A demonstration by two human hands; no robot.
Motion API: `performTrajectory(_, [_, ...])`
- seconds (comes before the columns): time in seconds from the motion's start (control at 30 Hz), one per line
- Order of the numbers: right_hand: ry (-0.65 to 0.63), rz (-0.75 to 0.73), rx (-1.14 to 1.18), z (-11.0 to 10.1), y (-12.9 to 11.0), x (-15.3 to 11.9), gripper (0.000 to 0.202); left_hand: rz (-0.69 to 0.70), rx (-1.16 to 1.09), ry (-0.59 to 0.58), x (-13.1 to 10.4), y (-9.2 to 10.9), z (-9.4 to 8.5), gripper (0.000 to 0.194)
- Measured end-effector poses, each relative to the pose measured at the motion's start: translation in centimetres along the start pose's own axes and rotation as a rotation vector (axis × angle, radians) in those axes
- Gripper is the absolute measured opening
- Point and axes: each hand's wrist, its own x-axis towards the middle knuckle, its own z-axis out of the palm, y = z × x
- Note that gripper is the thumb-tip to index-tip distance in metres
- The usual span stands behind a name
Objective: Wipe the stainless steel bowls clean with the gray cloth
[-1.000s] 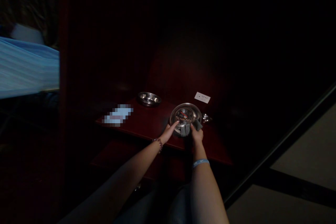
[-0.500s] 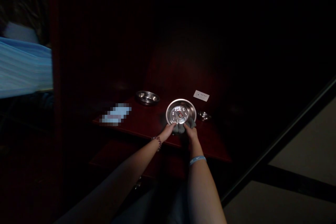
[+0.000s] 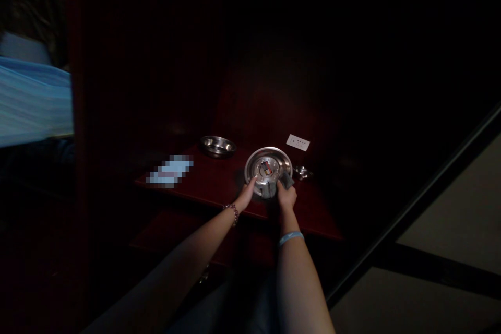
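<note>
A shiny round stainless steel basin is tilted toward me above the dark red shelf, with a small coloured label on its bottom. My left hand grips its near left rim, thumb over the edge and fingers hidden beneath. My right hand is closed on a grey cloth at the near right rim. The cloth lies over the rim between my hands, and another part sticks out beside my right fingers.
On the red shelf stand a second steel basin at the left and a small metal dish at the right. A white card is behind. A blurred-out pale item lies near the left edge. Light-blue fabric is far left.
The basin has turned a little, so its label sits at another angle. My left thumb reaches further inside the rim, and the cloth now shows over the basin's near inner side.
</note>
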Motion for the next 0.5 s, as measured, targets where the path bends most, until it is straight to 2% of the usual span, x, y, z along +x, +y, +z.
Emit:
performTrajectory(0.07, [0.007, 0.007, 0.007, 0.1, 0.2, 0.2, 0.052, -0.019, -0.005, -0.043, 0.0, -0.2, 0.0, 0.034])
performTrajectory(0.17, [-0.021, 0.003, 0.05, 0.2, 0.8, 0.8, 0.048, 0.03, 0.013, -0.134, -0.1, -0.4, 0.1, 0.034])
performTrajectory(0.27, [-0.064, -0.003, 0.122, 0.4, 1.4, 1.4, 0.045, 0.049, 0.051, -0.139, -0.2, -0.4, 0.4, 0.026])
performTrajectory(0.37, [-0.122, -0.001, 0.219, 0.8, 1.8, 1.8, 0.041, 0.017, 0.055, -0.057, 0.0, -0.3, 0.5, 0.02])
performTrajectory(0.5, [-0.306, 0.063, 0.408, 1.5, 1.9, 1.0, 0.044, 0.001, 0.005, 0.166, 0.4, -0.2, 0.2, 0.016])
